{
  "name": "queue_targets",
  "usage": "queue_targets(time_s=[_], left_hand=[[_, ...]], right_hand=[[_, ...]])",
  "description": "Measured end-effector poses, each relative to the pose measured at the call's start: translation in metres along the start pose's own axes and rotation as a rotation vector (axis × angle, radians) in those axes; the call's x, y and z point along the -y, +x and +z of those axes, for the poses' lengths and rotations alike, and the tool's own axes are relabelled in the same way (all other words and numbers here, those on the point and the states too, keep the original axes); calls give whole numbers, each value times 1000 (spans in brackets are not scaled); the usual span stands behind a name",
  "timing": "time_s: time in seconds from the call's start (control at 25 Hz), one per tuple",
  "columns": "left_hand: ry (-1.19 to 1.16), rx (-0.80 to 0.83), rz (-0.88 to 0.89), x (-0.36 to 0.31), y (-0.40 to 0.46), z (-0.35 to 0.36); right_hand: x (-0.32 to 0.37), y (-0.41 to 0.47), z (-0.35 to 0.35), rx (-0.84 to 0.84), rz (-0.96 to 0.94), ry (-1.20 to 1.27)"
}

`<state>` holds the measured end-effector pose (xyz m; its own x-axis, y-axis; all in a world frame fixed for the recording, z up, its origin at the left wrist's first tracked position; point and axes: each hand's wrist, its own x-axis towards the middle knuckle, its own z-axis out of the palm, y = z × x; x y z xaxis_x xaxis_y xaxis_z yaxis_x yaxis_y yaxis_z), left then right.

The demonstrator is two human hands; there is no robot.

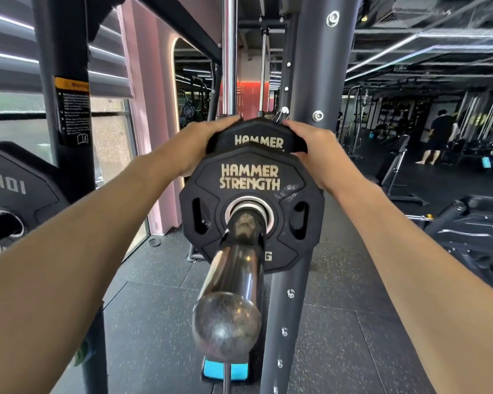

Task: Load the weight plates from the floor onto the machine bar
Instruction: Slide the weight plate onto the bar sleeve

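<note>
**Seating the far plate against the machine**

We are looking straight down the machine bar (234,268), its rounded chrome end nearest us and its sleeve running away toward the dark upright post (319,81) on the right. Two black weight plates are threaded on it. The near plate (251,206), lettered HAMMER STRENGTH, sits on the sleeve with nobody touching it. Behind it we can see only the upper edge of the far plate (258,136), which carries the same lettering.

Our left hand (211,132) curls over the far plate's upper left edge, and our right hand (308,140) wraps its upper right edge, fingers bent over the rim on both sides. We judge that the two-sided hold is there to keep the plate square to the bar, so that it slides along the sleeve without binding, and that our arms reach past the near plate because the far one has to sit hard against the inner stop. How the fingertips lie behind the rim is hidden from us.

To the far left, another plate (15,189) marked 10KG hangs on a storage peg (0,226) of the frame. The rubber floor (143,322) below shows no loose plates within our view, though much of it is covered by our arms. In the far right background a person (439,135) stands among other machines.
</note>
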<state>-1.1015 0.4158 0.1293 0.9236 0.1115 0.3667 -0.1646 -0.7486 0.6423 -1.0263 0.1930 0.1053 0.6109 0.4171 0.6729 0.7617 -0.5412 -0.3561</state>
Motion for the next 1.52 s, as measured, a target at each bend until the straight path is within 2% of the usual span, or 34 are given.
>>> queue_targets(time_s=[0.08,0.16,0.24,0.32,0.4,0.48,0.6,0.84,1.12,1.52], left_hand=[[25,-46,108,3,-15,0],[31,-253,250,3,-43,1],[48,-371,400,2,-65,4],[-14,-313,441,1,-85,6],[39,-236,471,-2,-107,13],[112,-145,459,5,-115,20],[141,-76,405,17,-107,22],[246,-117,414,23,-84,31],[297,-147,388,41,-33,41],[249,-199,411,44,-28,43]], right_hand=[[10,-5,-6,-23,8,-29],[25,-17,-12,-136,-27,44],[45,-36,-17,-193,-81,147],[61,-57,-17,-143,-153,153],[66,-75,-11,-36,-188,66],[62,-85,-4,49,-180,-12],[59,-83,-3,85,-162,-28],[52,-70,-2,192,-130,-266],[29,-43,26,120,-25,-351],[19,-40,34,23,-63,-441]])
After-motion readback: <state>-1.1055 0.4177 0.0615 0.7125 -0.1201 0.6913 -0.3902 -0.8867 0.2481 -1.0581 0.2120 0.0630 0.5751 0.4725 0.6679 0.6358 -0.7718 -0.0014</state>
